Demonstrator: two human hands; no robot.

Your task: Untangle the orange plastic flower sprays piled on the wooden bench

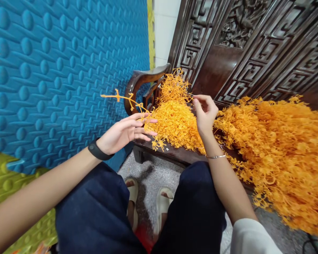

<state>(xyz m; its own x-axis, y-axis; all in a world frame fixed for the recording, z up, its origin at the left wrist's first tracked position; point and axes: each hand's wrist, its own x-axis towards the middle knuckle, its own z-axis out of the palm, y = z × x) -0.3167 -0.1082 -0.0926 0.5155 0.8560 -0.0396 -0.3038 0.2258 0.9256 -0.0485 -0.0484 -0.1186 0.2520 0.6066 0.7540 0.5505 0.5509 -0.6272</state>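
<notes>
My left hand [127, 130] has its fingers stretched and slightly apart, with an orange plastic flower stem [129, 98] caught among them. The stem's thin branched end sticks out to the left in the air, and small orange sprigs show by the fingertips. Thumb and forefinger of my right hand [205, 113] are pinched together beside the pile; whatever is between them is too small to make out. Between and beyond both hands, a heap of orange plastic flower pieces [175, 121] lies on the dark wooden bench [166, 153].
A larger mass of orange plastic flowers [286, 151] spreads along the right. Behind rises the bench's carved wooden back [214, 67], with a curved armrest [134, 83] at its left end. Blue foam matting [55, 70] stands upright on the left. Below are my knees and sandals [163, 204].
</notes>
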